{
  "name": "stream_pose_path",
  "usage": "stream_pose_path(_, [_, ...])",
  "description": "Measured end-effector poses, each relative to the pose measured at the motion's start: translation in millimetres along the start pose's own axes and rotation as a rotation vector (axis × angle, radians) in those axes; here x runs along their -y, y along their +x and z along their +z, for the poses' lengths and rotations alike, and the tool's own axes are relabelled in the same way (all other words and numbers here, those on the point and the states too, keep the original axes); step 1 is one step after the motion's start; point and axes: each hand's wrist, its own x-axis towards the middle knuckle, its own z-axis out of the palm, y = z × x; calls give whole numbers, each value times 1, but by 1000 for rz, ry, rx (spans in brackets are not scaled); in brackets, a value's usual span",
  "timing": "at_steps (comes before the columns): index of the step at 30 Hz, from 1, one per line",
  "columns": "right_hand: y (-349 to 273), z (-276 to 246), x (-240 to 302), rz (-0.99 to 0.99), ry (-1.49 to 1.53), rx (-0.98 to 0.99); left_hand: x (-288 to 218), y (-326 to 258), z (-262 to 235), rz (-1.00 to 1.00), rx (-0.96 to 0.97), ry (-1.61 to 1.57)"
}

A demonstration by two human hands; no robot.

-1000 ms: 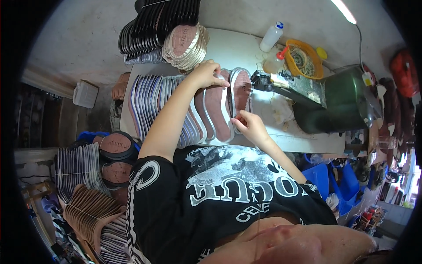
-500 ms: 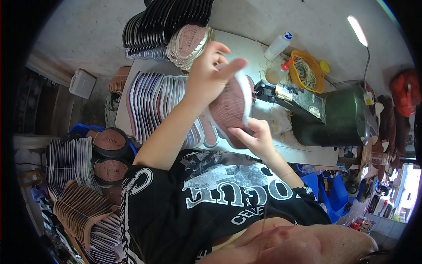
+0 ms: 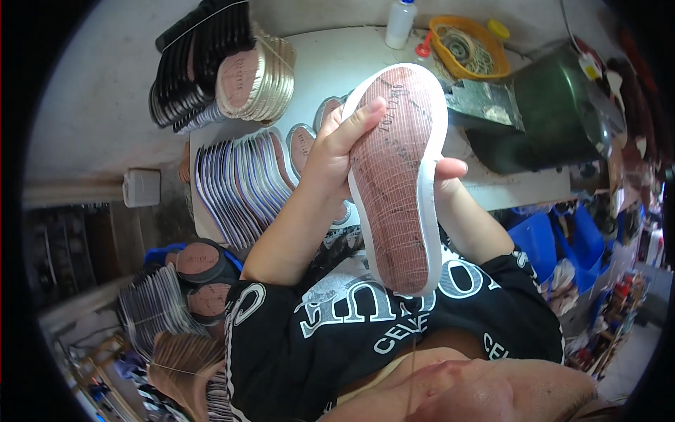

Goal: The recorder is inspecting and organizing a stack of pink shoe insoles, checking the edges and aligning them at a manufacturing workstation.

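Observation:
A shoe insole (image 3: 397,183) with a reddish-brown, grid-marked face and a white rim is held upright close in front of my chest. My left hand (image 3: 337,144) grips its left edge, thumb lying across the face and the other fingers hidden behind. At the narrowed middle of the right edge is my right hand (image 3: 451,176); its thumb sticks out beside the rim, and its remaining fingers are behind the insole. Left of my left forearm, a row of insoles (image 3: 239,183) with pale and bluish edges stands on the white table (image 3: 316,63). Several loose grey-rimmed insoles (image 3: 301,144) lie beside that row.
Black-edged insoles (image 3: 200,63) and a cream-edged bundle (image 3: 271,77) stand at the far left. At the far right are a white bottle (image 3: 401,27), an orange basket (image 3: 470,46) of cord and a dark green cylinder (image 3: 559,105). More tied insoles (image 3: 158,302) stack at lower left.
The insole has come up closer and now faces me more squarely. My left thumb has come down onto its face. The whole view has shifted.

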Motion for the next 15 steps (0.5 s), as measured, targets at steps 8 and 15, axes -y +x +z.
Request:
stream_pose_path(8, [-16, -21, 30, 20, -322, -65, 16, 10, 14, 183, -140, 219])
stream_pose_path(15, [-9, -3, 61, 41, -899, -318, 33, 33, -3, 445, -294, 534])
